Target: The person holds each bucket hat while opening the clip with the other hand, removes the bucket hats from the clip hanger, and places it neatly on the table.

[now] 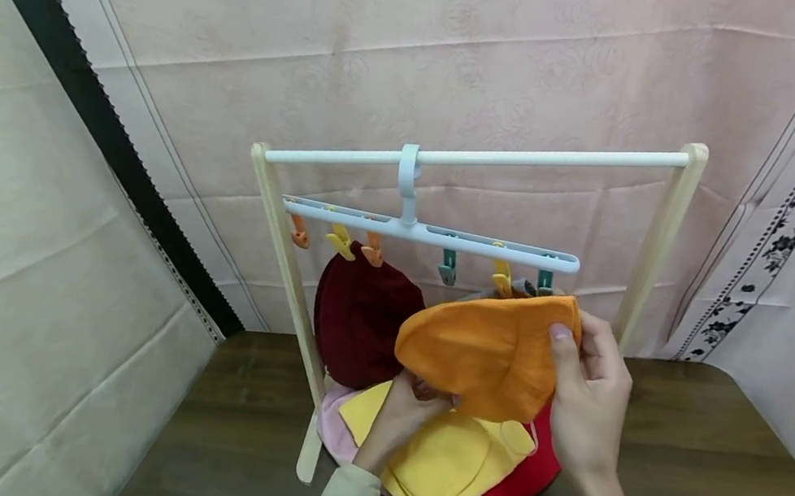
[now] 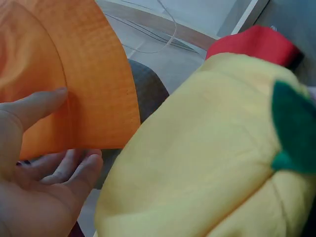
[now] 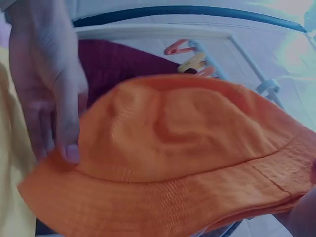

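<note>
Here, no brand, label or writing can be read on anything in view. Your right hand (image 1: 589, 401) pinches the brim of the orange bucket hat (image 1: 489, 352), thumb on top and fingers curled behind it, holding the hat up in front of the rack just below the clips. Your left hand (image 1: 396, 420) meets the hat's lower left edge; the left wrist view shows the thumb (image 2: 37, 106) pressed on the brim with the fingers beneath, so it pinches the cloth too. Behind the hat stands a wooden drying rack (image 1: 285, 268) with a white rail (image 1: 525, 160), and from that rail hangs a pale clip hanger (image 1: 436, 236) with orange, yellow and green pegs. A dark red hat (image 1: 360, 317) hangs from the pegs at the left, partly covered by the orange one. Under your hands a yellow hat (image 1: 447, 458), a red cloth (image 1: 534, 468) and a pink cloth (image 1: 333, 425) lie piled on the dark wooden table (image 1: 711, 472). Pink fabric (image 1: 464, 51) covers the wall behind.
</note>
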The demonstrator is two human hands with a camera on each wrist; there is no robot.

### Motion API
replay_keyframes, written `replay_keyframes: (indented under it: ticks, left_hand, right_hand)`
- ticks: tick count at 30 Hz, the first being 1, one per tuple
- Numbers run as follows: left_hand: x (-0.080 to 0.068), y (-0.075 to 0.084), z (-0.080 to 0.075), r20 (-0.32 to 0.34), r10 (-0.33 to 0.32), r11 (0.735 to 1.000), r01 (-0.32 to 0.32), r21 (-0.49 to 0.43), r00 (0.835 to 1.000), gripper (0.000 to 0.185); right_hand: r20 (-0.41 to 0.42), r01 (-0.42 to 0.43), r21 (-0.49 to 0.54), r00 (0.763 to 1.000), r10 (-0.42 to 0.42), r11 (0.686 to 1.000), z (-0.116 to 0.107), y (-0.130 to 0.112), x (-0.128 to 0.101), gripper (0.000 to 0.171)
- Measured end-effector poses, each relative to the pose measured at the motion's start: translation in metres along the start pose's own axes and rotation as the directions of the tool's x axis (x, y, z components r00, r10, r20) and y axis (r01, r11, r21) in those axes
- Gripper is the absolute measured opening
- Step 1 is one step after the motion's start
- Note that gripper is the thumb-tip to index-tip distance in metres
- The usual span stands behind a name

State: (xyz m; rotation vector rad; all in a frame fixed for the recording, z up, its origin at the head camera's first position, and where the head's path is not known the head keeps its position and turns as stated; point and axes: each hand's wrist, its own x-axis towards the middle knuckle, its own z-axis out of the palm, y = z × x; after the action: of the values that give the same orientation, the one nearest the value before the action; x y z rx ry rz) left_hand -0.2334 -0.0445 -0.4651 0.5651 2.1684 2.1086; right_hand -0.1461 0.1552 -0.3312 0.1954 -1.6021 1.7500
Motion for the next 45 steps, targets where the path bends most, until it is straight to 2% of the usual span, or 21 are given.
replay_keyframes:
  ticks: [3, 7, 12, 16, 23, 28, 31, 35, 38, 40, 43, 45]
  left_hand:
    - [-0.003, 0.0, -0.002, -0.005, 0.011, 0.999, -0.011, 0.043, 1.0, 0.042]
    - [-0.005, 0.002, -0.009, 0.004, 0.038, 0.995, -0.039, 0.097, 0.999, 0.036]
    - [-0.007, 0.005, -0.018, 0.038, 0.072, 0.996, -0.074, 0.047, 0.997, 0.037]
    - [-0.01, 0.007, -0.026, 0.002, 0.084, 0.996, -0.084, 0.013, 0.996, 0.039]
    - [-0.013, 0.019, -0.045, -0.045, 0.136, 0.989, -0.133, 0.068, 0.99, 0.031]
    - [-0.019, 0.03, -0.054, -0.074, 0.138, 0.986, -0.13, 0.103, 0.988, 0.023]
    - [-0.022, 0.034, -0.059, -0.119, 0.146, 0.984, -0.132, 0.117, 0.982, 0.021]
    - [-0.024, 0.035, -0.065, -0.158, 0.165, 0.982, -0.148, 0.117, 0.974, 0.019]
    - [-0.024, 0.036, -0.068, -0.157, 0.172, 0.981, -0.154, 0.12, 0.973, 0.022]
    - [-0.025, 0.037, -0.07, -0.159, 0.167, 0.981, -0.148, 0.122, 0.973, 0.024]
    - [-0.027, 0.043, -0.072, -0.162, 0.14, 0.986, -0.123, 0.112, 0.977, 0.026]
    - [-0.029, 0.047, -0.073, -0.161, 0.119, 0.99, -0.105, 0.094, 0.98, 0.028]
  right_hand:
    - [-0.04, -0.019, 0.103, 0.999, 0.023, 0.995, -0.002, 0.001, -0.002, 0.027]
    - [-0.108, -0.039, 0.202, 0.992, 0.062, 0.979, -0.006, 0.007, -0.005, 0.026]
    - [-0.171, -0.051, 0.186, 0.982, 0.083, 0.981, -0.017, 0.015, -0.011, 0.027]
    - [-0.173, -0.064, 0.143, 0.981, 0.089, 0.988, -0.028, 0.022, -0.016, 0.031]
    - [-0.139, -0.09, 0.144, 0.984, 0.11, 0.986, -0.047, 0.032, -0.017, 0.028]
    - [-0.07, -0.114, 0.159, 0.989, 0.126, 0.981, -0.058, 0.039, -0.018, 0.033]
    - [0.02, -0.143, 0.071, 0.99, 0.142, 0.987, -0.063, 0.043, -0.018, 0.036]
    - [0.117, -0.159, -0.134, 0.978, 0.175, 0.978, -0.068, 0.049, -0.018, 0.033]
    - [0.156, -0.142, -0.321, 0.967, 0.2, 0.936, -0.075, 0.055, -0.016, 0.027]
    - [0.191, -0.134, -0.403, 0.955, 0.226, 0.905, -0.08, 0.059, -0.013, 0.026]
    - [0.249, -0.152, -0.456, 0.924, 0.289, 0.877, -0.087, 0.064, -0.01, 0.027]
    - [0.278, -0.173, -0.463, 0.903, 0.328, 0.869, -0.089, 0.068, -0.009, 0.028]
